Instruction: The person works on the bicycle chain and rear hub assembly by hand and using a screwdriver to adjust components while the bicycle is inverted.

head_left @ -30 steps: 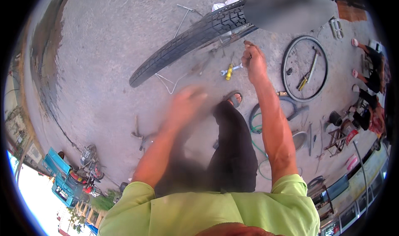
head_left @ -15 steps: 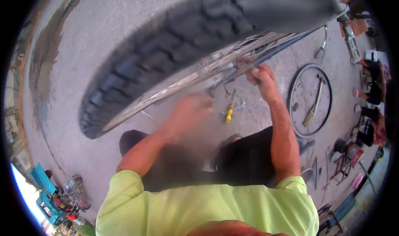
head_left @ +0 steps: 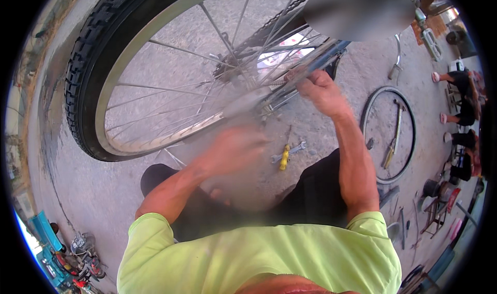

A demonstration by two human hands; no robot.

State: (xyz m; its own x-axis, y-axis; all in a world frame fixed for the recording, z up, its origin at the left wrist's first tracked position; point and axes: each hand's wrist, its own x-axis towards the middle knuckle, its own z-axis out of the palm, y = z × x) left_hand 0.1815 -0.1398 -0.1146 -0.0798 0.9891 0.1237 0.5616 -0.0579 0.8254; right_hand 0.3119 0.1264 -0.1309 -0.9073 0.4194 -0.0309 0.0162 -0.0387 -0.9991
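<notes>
A bicycle wheel (head_left: pixel 83 82) with a black knobby tyre, silver rim and thin spokes fills the upper left, still mounted in its frame, with the chain showing near the hub (head_left: pixel 233 66). My right hand (head_left: pixel 318 89) is closed around a silver frame tube (head_left: pixel 290 87) just right of the hub. Smeared by motion, my left hand (head_left: pixel 233 149) is close below the rim's lower edge; its fingers cannot be made out. A yellow-handled screwdriver (head_left: pixel 283 158) and a silver wrench (head_left: pixel 294 149) lie on the concrete between my forearms.
A bare wheel rim (head_left: pixel 368 113) with a tool inside it lies on the ground to the right. Further right are seated people (head_left: pixel 463 113), stools and scattered tools. My dark-trousered knees (head_left: pixel 310 190) are below the hands. Parked motorbikes (head_left: pixel 83 258) are at the lower left.
The view has closed in on the wheel, which now looms much larger. My left hand has risen toward the rim. My right hand has stayed on the frame by the hub.
</notes>
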